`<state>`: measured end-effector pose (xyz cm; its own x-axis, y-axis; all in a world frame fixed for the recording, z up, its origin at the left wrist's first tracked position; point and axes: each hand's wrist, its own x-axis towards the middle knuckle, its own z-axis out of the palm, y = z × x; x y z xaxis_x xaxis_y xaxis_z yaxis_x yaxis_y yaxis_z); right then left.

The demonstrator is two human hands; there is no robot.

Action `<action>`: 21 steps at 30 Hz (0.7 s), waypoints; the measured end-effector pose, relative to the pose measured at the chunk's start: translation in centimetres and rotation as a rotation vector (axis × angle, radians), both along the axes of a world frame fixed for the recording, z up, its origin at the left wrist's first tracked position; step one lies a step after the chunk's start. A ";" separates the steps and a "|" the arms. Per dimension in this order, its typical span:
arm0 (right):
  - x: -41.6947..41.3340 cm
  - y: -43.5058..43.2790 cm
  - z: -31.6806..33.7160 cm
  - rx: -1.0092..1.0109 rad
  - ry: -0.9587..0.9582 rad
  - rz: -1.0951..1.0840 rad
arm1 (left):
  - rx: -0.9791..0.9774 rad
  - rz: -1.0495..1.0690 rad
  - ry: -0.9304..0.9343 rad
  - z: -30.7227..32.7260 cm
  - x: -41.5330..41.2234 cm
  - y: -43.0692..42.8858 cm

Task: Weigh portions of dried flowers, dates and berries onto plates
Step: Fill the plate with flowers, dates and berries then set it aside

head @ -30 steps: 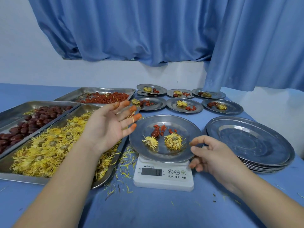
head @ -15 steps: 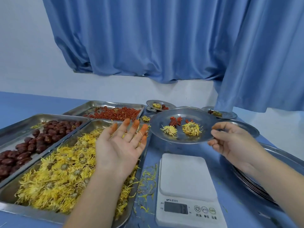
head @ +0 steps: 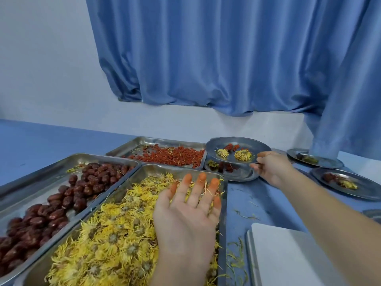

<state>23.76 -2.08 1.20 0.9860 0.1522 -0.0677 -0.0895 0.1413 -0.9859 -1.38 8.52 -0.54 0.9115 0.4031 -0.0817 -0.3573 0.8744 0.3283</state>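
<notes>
Left hand [head: 185,213] is wide open, fingers straight and spread, tips stained orange. It lies low over the dried flowers [head: 107,244] at the far right end of the flower tray [head: 156,169]. Cannot tell whether it presses on them or hangs just above.

Right hand [head: 270,170] reaches forward, its fingers curled on the near right rim of the portion plate [head: 243,142] and gripping it. On that plate, just left of the right hand, are two yellow flower heads [head: 243,155] and a few red pieces [head: 232,147] behind them. The portion plate overlaps a lower plate [head: 241,175] that carries its own small portion. Cannot tell whether the two plates touch.

Left of the left hand is the date tray [head: 99,157], full of dark red dates [head: 61,199]. Ahead of the left hand and left of the right hand is the berry tray [head: 165,140] with red berries [head: 171,155].

A white scale [head: 288,256] sits under the right forearm, nothing on its top. Loose petals [head: 245,216] lie on the blue table [head: 268,199] between the hands.

Right of the right hand are two more filled plates, a nearer one [head: 360,189] and a farther one [head: 327,163]. A blue curtain [head: 226,69] hangs beyond both hands.
</notes>
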 end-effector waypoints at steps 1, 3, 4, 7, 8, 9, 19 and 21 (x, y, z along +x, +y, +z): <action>0.3 0.5 -0.2 -0.005 0.016 -0.001 | -0.011 0.009 0.003 0.0 0.0 0.1; 1.0 1.4 -0.5 -0.021 0.047 -0.009 | -0.027 0.018 0.009 0.1 -0.1 0.2; 1.3 1.8 -0.8 -0.034 0.059 -0.015 | -0.033 0.022 0.013 0.2 -0.1 0.2; 1.8 2.8 -1.5 -0.070 0.100 -0.030 | -0.051 0.027 0.011 0.4 -0.3 0.2; 2.0 3.0 -1.8 -0.070 0.115 -0.034 | -0.054 0.026 0.008 0.5 -0.3 0.2; 2.1 3.2 -2.1 -0.070 0.131 -0.035 | -0.056 0.026 0.006 0.6 -0.3 0.2; 2.8 3.4 -4.5 -0.104 0.220 -0.012 | -0.056 0.017 0.000 0.8 -0.5 -0.1; 2.7 3.2 -4.3 -0.135 0.213 0.008 | -0.058 0.020 -0.003 0.8 -0.5 -0.1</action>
